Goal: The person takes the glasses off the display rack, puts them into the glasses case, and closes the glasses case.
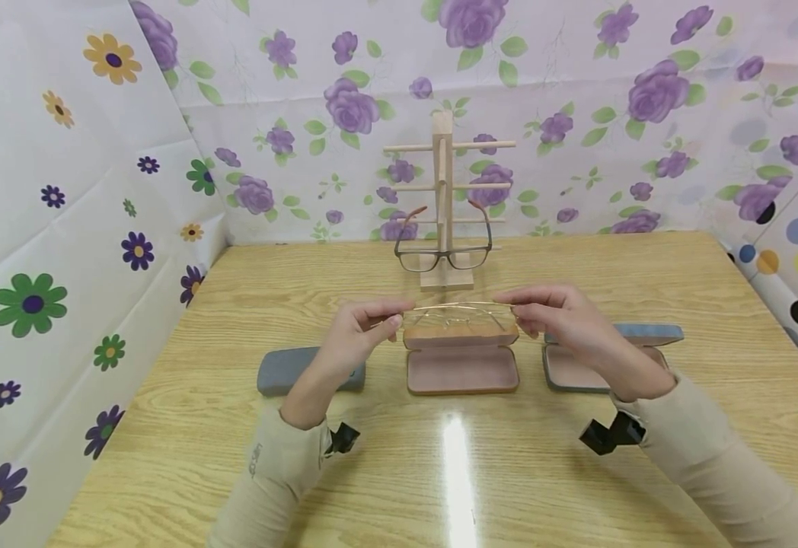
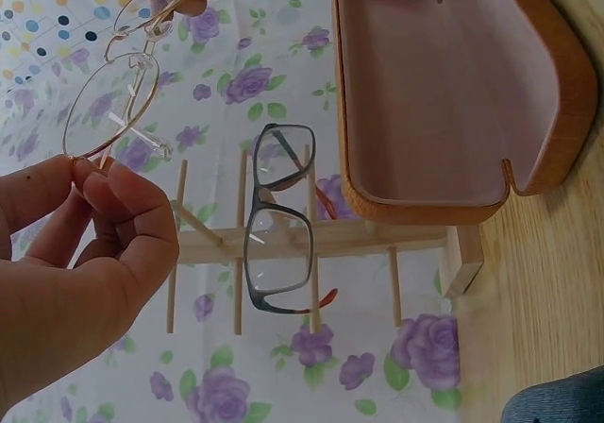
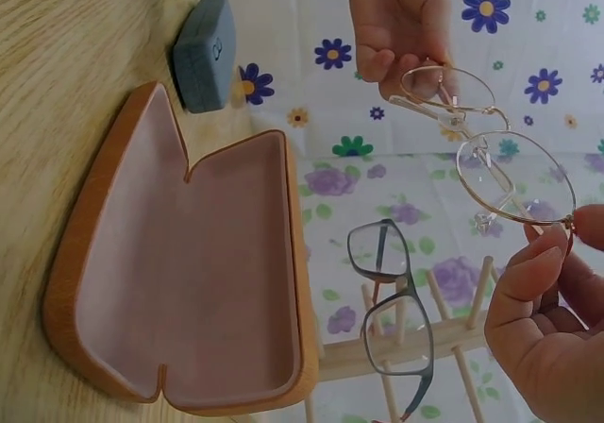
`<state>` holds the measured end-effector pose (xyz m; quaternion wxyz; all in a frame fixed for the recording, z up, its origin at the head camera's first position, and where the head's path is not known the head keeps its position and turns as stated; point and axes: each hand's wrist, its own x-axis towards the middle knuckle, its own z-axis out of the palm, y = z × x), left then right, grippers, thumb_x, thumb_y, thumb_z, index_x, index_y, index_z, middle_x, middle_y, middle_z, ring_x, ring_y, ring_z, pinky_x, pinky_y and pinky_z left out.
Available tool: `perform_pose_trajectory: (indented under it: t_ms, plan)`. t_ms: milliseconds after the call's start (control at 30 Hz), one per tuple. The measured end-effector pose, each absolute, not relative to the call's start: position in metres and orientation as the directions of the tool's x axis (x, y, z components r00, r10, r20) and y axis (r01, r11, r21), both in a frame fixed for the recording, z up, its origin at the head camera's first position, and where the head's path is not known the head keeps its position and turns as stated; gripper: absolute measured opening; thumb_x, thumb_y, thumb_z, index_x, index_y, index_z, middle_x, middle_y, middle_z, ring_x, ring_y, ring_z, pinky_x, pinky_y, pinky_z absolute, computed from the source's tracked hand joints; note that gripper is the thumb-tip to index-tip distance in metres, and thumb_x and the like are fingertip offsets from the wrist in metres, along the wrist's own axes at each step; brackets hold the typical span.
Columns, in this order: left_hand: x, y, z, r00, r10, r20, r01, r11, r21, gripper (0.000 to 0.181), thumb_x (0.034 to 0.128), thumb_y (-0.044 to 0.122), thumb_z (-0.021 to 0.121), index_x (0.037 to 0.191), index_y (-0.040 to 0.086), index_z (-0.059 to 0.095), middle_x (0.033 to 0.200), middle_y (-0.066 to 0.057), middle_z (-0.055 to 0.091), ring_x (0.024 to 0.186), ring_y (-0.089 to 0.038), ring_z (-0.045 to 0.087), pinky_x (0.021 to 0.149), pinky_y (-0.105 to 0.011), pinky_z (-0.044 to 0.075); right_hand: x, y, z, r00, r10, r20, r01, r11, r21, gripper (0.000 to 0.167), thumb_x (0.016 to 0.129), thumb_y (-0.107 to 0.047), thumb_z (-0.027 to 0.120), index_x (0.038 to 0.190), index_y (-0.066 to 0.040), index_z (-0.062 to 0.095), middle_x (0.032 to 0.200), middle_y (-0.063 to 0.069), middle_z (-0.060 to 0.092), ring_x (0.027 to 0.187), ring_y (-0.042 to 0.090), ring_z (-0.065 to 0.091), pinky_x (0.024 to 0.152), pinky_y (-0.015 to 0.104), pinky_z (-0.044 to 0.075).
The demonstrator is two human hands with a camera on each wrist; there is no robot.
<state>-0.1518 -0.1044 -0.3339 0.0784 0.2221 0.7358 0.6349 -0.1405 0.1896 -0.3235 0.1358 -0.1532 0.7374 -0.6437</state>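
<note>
Both hands hold a pair of thin gold-rimmed eyeglasses (image 3: 517,173) above an open orange glasses case (image 1: 461,332). My left hand (image 1: 352,335) pinches one end of the frame at the hinge, between thumb and fingers. At the opposite hinge, my right hand (image 1: 566,323) pinches the other end. Behind the lenses the temples look folded across each other in the wrist views. The case's pinkish lining shows, with nothing inside it.
Behind the hands stands a wooden display rack (image 1: 443,164) with dark-framed eyeglasses (image 1: 444,253) on it. A closed grey-blue case (image 1: 282,371) lies at the left. An open blue case (image 1: 652,332) sits at the right, partly behind the right hand. Patterned cloths surround the wooden table (image 1: 385,487).
</note>
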Motion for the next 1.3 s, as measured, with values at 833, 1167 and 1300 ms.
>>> perform_pose_trajectory:
  t_ms: [833, 1167, 1300]
  plan:
    - [-0.152, -0.102, -0.357, -0.907, 0.408, 0.105, 0.161, 0.106, 0.981, 0.026, 0.0902, 0.001, 0.053, 0.114, -0.009, 0.059, 0.105, -0.023, 0.060, 0.072, -0.021, 0.055, 0.070, -0.034, 0.048, -0.139, 0.193, -0.351, -0.938, -0.347, 0.014, -0.077, 0.167, -0.983, 0.038, 0.089, -0.017, 0.061, 0.118, 0.008, 0.056, 0.082, -0.001, 0.064, 0.065, 0.014, 0.050, 0.055, 0.026, 0.042]
    - [-0.154, -0.103, -0.365, -0.906, 0.413, 0.088, 0.153, 0.128, 0.980, 0.025, 0.0892, 0.002, 0.056, 0.110, -0.010, 0.060, 0.099, -0.018, 0.062, 0.071, -0.012, 0.055, 0.068, -0.031, 0.048, -0.138, 0.193, -0.362, -0.946, -0.323, 0.016, -0.076, 0.174, -0.982, 0.040, 0.088, -0.020, 0.062, 0.116, 0.007, 0.057, 0.085, -0.001, 0.063, 0.067, 0.012, 0.052, 0.056, 0.026, 0.045]
    - [-0.155, -0.104, -0.369, -0.904, 0.420, 0.083, 0.168, 0.169, 0.971, 0.024, 0.0890, 0.003, 0.056, 0.110, -0.008, 0.061, 0.103, -0.017, 0.063, 0.072, -0.011, 0.055, 0.066, -0.028, 0.048, -0.137, 0.192, -0.365, -0.950, -0.311, -0.007, -0.057, 0.195, -0.979, 0.038, 0.088, -0.018, 0.062, 0.115, 0.008, 0.058, 0.084, 0.002, 0.063, 0.068, 0.012, 0.052, 0.057, 0.028, 0.045]
